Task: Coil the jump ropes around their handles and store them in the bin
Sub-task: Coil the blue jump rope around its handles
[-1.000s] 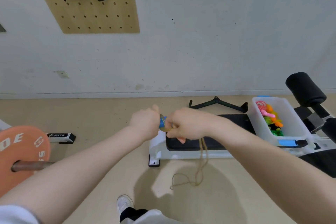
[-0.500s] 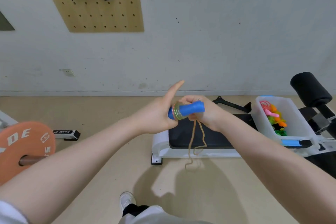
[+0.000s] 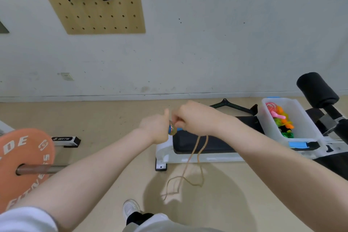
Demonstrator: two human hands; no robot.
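A blue jump-rope handle (image 3: 173, 128) with tan rope wound round it sits between my two hands at chest height. My left hand (image 3: 155, 128) grips its left end, thumb up. My right hand (image 3: 195, 117) covers the right part of the handle, fingers curled over it and the rope. A loose double strand of tan rope (image 3: 190, 165) hangs from under my right hand to a loop near the floor. The clear plastic bin (image 3: 308, 128) stands to the right on a bench and holds several coiled ropes in pink, orange and green (image 3: 282, 118).
A black and white bench (image 3: 197, 149) lies on the floor ahead, a black roller pad (image 3: 317, 90) at its right end. An orange weight plate (image 3: 24, 165) on a barbell is at the left. A pegboard (image 3: 92, 0) hangs on the wall. My shoe (image 3: 130, 208) is below.
My right hand has come over the top of the handle, hiding most of the blue. My left fingers, straight before, now close on the handle. The hanging rope loop has swung lower.
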